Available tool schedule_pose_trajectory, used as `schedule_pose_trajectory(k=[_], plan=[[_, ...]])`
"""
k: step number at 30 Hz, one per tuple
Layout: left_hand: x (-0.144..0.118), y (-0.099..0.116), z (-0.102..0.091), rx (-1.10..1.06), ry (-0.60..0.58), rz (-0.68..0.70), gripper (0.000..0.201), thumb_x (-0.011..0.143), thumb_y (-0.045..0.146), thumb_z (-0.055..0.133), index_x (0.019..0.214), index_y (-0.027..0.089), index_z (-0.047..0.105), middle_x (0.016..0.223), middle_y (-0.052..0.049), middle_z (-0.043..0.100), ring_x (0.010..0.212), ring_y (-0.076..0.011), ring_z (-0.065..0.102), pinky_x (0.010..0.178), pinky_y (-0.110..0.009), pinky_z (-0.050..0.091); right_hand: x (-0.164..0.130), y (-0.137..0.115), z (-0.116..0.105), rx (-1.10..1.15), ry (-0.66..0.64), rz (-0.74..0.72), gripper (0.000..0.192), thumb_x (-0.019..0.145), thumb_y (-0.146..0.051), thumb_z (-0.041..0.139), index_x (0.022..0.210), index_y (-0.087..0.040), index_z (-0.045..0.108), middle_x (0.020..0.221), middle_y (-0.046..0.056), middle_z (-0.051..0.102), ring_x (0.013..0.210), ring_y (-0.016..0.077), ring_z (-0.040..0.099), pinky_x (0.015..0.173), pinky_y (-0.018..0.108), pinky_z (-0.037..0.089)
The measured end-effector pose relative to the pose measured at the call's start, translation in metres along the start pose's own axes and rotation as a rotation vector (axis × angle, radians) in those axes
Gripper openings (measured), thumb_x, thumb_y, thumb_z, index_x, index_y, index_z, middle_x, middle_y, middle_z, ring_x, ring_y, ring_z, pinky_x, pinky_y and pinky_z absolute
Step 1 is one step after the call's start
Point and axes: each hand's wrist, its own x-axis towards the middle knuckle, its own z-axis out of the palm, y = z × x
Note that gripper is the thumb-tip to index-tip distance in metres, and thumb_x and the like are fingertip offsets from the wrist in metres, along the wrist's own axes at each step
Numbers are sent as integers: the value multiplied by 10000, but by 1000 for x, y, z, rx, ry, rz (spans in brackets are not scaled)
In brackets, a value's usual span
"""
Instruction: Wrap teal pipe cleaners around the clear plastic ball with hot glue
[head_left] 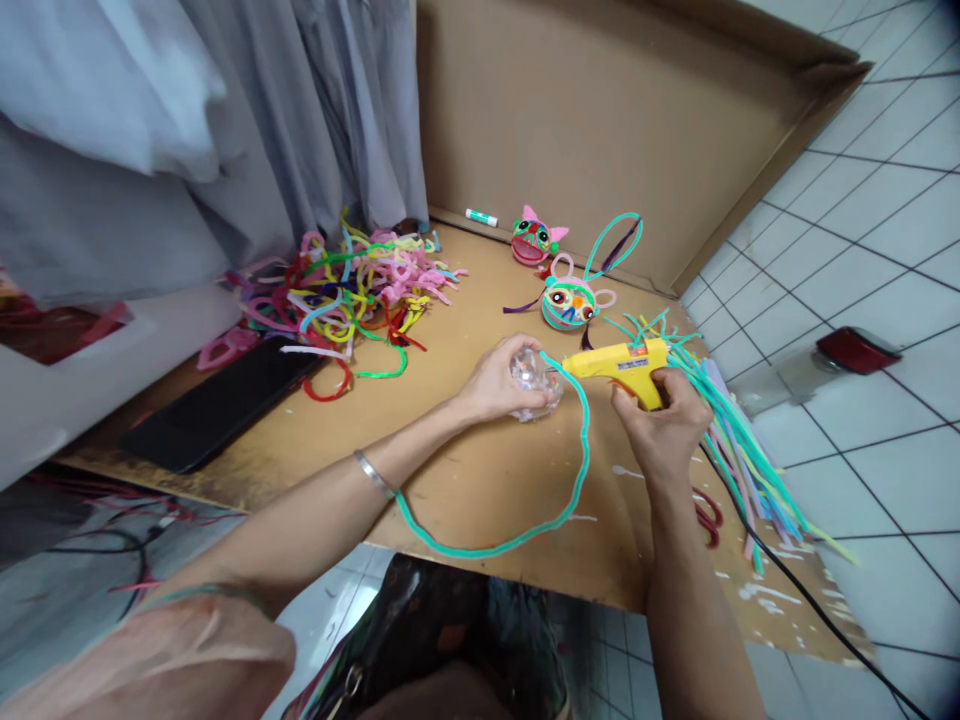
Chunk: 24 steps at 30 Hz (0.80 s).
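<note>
A flat sheet of brown cardboard (465, 470) is seen laid over the tiled floor (862, 300), one flap standing upright at the back. A tangled heap of coloured pipe cleaners (352, 295) is spread across its far left part, with a black slab (225, 405) lying just in front. A glue stick (481, 217) is found against the back fold. Two pipe-cleaner animal heads, pink-eared (534, 240) and teal (570, 300), are set near the middle. Straight pipe cleaners (739, 450) are fanned along the right edge, crossed by a black cord (787, 580). White glue smears are scattered nearby.
</note>
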Motion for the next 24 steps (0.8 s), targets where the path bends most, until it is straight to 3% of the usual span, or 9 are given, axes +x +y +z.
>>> schedule_pose_trajectory(k=[24], plan=[[-1, 2, 0, -7, -26, -21, 585, 536, 308, 813, 1063, 199, 583, 914, 1, 635, 761, -141, 552, 719, -276, 474, 1, -2, 1, 18, 7, 36, 219, 636, -372, 671, 713, -225, 527, 625, -46, 510, 533, 132, 454, 556, 286, 417]])
